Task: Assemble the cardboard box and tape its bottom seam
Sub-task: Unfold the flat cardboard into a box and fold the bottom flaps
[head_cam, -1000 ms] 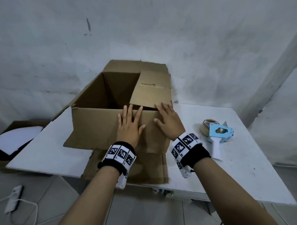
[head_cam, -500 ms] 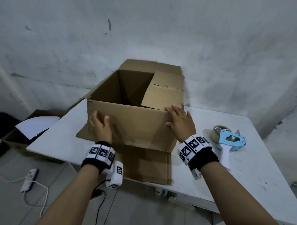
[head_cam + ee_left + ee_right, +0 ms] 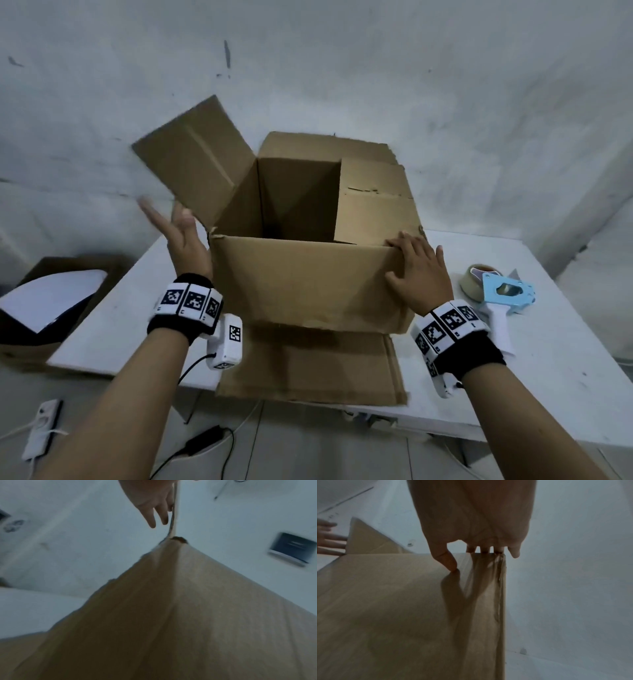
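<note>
Matt brown corrugated cardboard box [image 3: 308, 284], scuffed white painted table [image 3: 548, 370], pale-blue plastic tape dispenser [image 3: 507, 298].

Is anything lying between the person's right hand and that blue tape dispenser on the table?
Nothing visible does. The right hand rests on the near right corner of the cardboard box, and the tape dispenser lies on the table just to its right, with only bare white tabletop between them.
</note>
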Motion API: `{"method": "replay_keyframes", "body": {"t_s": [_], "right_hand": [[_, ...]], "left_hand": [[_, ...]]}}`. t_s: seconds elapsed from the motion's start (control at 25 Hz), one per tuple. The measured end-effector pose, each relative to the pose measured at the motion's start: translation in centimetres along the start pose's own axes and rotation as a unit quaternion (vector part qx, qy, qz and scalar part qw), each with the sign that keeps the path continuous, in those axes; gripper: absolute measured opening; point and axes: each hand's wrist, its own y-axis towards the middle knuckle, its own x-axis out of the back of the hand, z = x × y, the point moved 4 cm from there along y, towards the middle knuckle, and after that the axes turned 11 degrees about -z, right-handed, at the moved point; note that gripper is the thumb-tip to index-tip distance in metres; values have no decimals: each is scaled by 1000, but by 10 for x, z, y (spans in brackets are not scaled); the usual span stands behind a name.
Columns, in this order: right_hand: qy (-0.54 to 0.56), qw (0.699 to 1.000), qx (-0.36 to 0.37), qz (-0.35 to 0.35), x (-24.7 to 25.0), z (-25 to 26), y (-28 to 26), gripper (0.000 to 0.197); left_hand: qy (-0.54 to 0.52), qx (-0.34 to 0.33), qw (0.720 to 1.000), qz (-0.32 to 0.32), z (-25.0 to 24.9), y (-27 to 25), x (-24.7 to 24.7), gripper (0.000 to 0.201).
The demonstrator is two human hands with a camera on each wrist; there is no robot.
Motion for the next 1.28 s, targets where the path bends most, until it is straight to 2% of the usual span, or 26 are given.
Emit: {"method": "replay_keyframes", "body": {"t_s": [0.08, 0.12, 0.16, 0.2, 0.24, 0.28, 0.32, 0.4, 0.52, 0.64, 0.76, 0.84, 0.92, 1.0, 1.04, 1.12, 1.2, 1.28], "right_hand": [[1, 1000, -21, -7, -2, 3, -1, 58], [4, 999, -32, -9, -2, 5, -2, 57], [8, 999, -42, -11, -2, 6, -2, 57], [8, 999, -52, -14, -3, 8, -3, 56], [5, 998, -61, -12, -3, 10, -4, 57], [1, 998, -67, -8, -4, 12, -4, 57], [-2, 997, -72, -5, -3, 14, -4, 58], [12, 997, -77, 4, -2, 18, -3, 58], [32, 996, -83, 30, 5, 17, -4, 59], [-29, 996, -61, 64, 12, 14, -6, 53], [-68, 993, -18, 95, 18, 10, -2, 47], [-26, 994, -6, 104, 25, 1, 5, 41], [114, 990, -11, 86, 33, -12, 18, 34], [244, 969, -22, 43, 41, -30, 38, 31], [249, 968, -14, 32, 43, -41, 53, 31], [171, 983, 41, 49, 36, -61, 87, 39], [85, 985, 104, 113, 24, -73, 116, 49], [59, 969, 168, 171, 11, -78, 134, 57]], "left_hand": [[49, -104, 988, 107, -5, -7, -16, 47], [108, -163, 965, 173, -3, -11, -24, 47], [198, -225, 924, 239, 3, -19, -30, 54], [300, -281, 866, 285, 10, -27, -33, 61], [379, -330, 811, 299, 17, -33, -33, 64], [426, -361, 775, 296, 23, -35, -33, 64], [442, -371, 764, 289, 23, -36, -33, 63], [450, -356, 765, 292, 19, -35, -33, 55], [455, -328, 755, 341, 12, -48, -47, 42], [414, -338, 740, 409, 3, -80, -74, 51], [413, -353, 714, 442, 1, -112, -109, 54], [431, -341, 715, 432, 3, -130, -126, 56], [437, -321, 743, 394, 4, -140, -131, 68], [444, -322, 757, 355, 3, -147, -132, 75], [453, -323, 757, 343, 3, -149, -134, 75], [484, -311, 748, 330, -1, -152, -139, 71], [533, -264, 738, 318, -13, -158, -148, 60], [583, -206, 727, 298, -30, -166, -158, 47]]}}
